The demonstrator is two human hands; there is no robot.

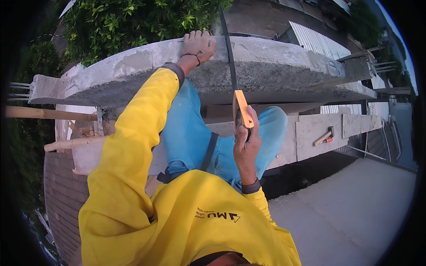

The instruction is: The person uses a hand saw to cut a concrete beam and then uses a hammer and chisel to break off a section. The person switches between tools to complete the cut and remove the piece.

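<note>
My left hand (pixel 198 46) rests on top of the rough grey concrete slab (pixel 282 60), fingers slightly spread, just left of a long dark saw blade (pixel 230 53). The blade stands against the slab and reaches past its far edge. My right hand (pixel 246 142) is closed around the orange-and-black saw handle (pixel 241 107) over my lap. My blue-trousered legs are bent beneath the slab's near side.
Concrete boards (pixel 315 139) run below the slab, with a hammer (pixel 324 136) and red-handled tool (pixel 327 140) on them. Bamboo poles (pixel 53 113) lie left. Leaves (pixel 111 22) and corrugated roofing (pixel 310 37) are beyond. A grey surface (pixel 346 208) spreads lower right, beside a dark gap.
</note>
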